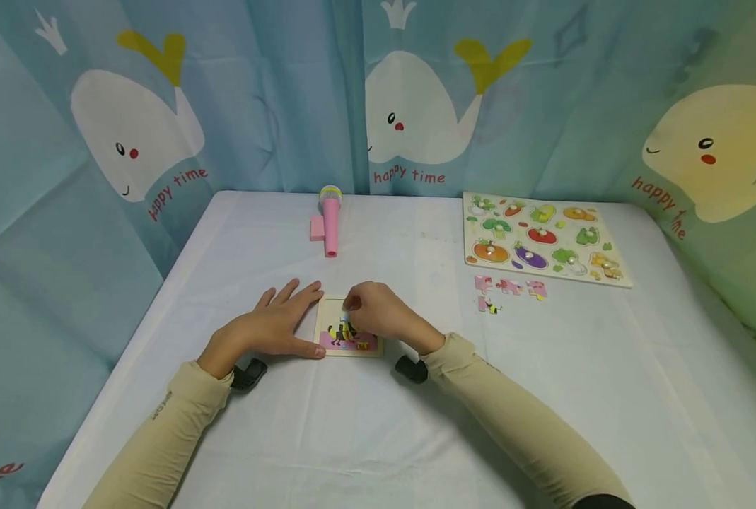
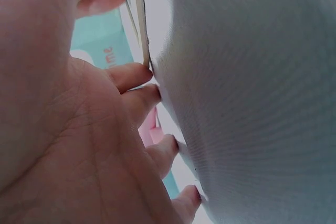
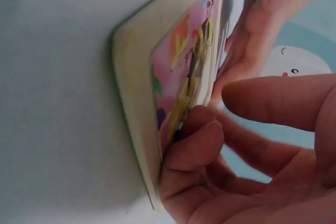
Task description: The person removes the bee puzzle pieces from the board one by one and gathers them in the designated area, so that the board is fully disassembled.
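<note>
A small wooden jigsaw tray (image 1: 322, 311) lies on the white table, its lower part filled with pink pieces and a bee picture (image 3: 181, 64). My left hand (image 1: 274, 329) is spread at its left side, thumb and index fingertip right at the frame's edge; in the left wrist view the left hand (image 2: 100, 124) has its fingertips on the cloth. Over the tray's upper right, my right hand (image 1: 380, 311) bends its fingers down to the picture. In the right wrist view the right hand (image 3: 194, 150) has curled fingertips at the pieces; I cannot tell whether a piece is pinched.
Several loose pink jigsaw pieces (image 1: 510, 286) lie to the right. Behind them is a vegetable peg puzzle board (image 1: 546, 268). A pink toy microphone (image 1: 331, 226) lies at the back beside a pink block (image 1: 317, 228). Whale-print curtains (image 1: 276, 92) hang around the table.
</note>
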The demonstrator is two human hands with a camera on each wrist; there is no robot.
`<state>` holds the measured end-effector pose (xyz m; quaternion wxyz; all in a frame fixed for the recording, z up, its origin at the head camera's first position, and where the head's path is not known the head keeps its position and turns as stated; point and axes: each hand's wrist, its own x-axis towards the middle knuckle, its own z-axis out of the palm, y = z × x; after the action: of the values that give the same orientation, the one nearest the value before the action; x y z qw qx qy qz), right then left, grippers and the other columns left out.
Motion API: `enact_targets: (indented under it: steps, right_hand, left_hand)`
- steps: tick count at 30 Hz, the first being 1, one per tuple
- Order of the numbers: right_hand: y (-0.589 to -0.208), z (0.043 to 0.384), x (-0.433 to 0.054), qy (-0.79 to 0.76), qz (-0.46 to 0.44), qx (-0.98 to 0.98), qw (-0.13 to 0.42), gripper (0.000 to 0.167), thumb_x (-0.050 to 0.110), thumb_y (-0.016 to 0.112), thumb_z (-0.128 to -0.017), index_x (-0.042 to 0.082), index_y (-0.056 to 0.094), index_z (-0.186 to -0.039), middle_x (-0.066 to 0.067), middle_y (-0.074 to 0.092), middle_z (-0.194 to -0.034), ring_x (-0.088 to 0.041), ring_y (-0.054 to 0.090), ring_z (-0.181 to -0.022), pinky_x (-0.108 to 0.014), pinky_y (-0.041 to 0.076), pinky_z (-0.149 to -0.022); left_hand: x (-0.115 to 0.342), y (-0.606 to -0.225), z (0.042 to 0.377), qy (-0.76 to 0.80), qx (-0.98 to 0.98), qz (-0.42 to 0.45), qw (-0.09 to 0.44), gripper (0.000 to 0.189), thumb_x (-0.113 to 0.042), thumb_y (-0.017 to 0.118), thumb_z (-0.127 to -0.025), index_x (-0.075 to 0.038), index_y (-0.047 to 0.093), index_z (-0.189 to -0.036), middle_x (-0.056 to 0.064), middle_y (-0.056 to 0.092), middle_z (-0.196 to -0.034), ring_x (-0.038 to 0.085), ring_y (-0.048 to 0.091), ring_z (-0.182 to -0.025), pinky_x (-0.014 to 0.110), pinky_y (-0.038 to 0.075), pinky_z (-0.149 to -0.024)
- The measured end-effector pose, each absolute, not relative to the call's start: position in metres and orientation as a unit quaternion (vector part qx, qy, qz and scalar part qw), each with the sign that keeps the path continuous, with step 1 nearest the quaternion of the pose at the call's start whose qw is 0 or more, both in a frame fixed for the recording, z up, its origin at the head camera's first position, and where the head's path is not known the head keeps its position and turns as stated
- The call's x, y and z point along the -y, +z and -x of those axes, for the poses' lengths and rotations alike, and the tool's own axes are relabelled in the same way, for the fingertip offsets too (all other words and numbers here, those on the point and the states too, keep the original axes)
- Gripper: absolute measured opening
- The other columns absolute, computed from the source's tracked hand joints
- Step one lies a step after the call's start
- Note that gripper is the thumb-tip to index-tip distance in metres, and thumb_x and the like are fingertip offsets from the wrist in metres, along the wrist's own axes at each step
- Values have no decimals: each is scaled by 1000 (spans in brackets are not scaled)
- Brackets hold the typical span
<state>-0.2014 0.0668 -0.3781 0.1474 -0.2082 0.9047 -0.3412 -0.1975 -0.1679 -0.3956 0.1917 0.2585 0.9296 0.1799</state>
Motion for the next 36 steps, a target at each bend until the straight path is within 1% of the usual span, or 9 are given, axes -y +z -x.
enact_targets:
  steps: [3,9,13,16,21,25,29,31,36]
  right_hand:
    - [-377,201,-67,-340,211,-904,153,19,-3,64,-91,-3,76,-106,-9,72,-101,-21,63,-92,-35,56,-83]
    - [-379,203,-67,-317,219,-910,155,30,-3,70,-87,-8,71,-116,-11,66,-102,-22,58,-95,-33,53,-81]
    - [-381,204,-67,-287,222,-917,164,38,3,77,-87,-8,67,-123,-14,60,-110,-23,53,-99,-34,52,-86]
    - [-382,204,-68,-281,221,-919,169,40,7,79,-89,-8,66,-124,-15,58,-115,-23,53,-103,-36,53,-90]
    - [-383,203,-71,-297,228,-913,160,31,6,79,-91,-4,66,-116,-12,59,-113,-23,53,-104,-36,51,-91]
    - [-385,203,-73,-334,228,-903,146,18,1,73,-93,0,63,-108,-10,60,-102,-21,55,-93,-33,51,-81]
    - [-387,204,-76,-372,221,-891,137,6,0,68,-99,1,64,-103,-7,64,-93,-19,58,-84,-30,50,-72]
    - [-388,205,-77,-386,218,-886,135,3,2,67,-101,1,65,-103,-6,66,-93,-18,59,-83,-28,51,-72]
    - [-388,206,-81,-415,213,-875,131,3,3,66,-103,0,67,-105,-6,68,-96,-18,61,-87,-29,52,-76]
  left_hand:
    - [168,-396,198,182,-929,-259,193,111,-58,83,-89,-5,27,-169,13,16,-178,44,3,-163,70,2,-125]
    - [168,-396,198,178,-930,-255,197,112,-59,83,-89,-5,27,-169,12,15,-178,43,1,-163,69,0,-125]
    - [168,-396,198,178,-930,-255,197,112,-58,83,-88,-5,27,-169,12,15,-178,43,2,-163,69,1,-125]
    - [167,-396,199,176,-930,-255,197,112,-59,83,-88,-6,26,-169,11,14,-179,42,1,-163,69,0,-125]
    - [167,-397,199,176,-931,-255,194,113,-60,83,-88,-5,27,-169,12,15,-178,43,2,-163,69,1,-125]
    - [168,-397,198,180,-930,-255,195,112,-59,83,-88,-4,27,-169,13,16,-178,43,2,-163,69,1,-125]
    - [168,-396,197,181,-930,-255,194,112,-59,83,-88,-4,27,-169,13,16,-178,44,2,-163,69,1,-125]
    - [168,-396,197,180,-930,-255,192,112,-59,83,-88,-4,28,-168,13,16,-178,44,3,-162,70,1,-125]
    - [168,-394,198,178,-931,-256,191,112,-59,83,-88,-4,28,-168,13,16,-178,44,3,-162,70,2,-124]
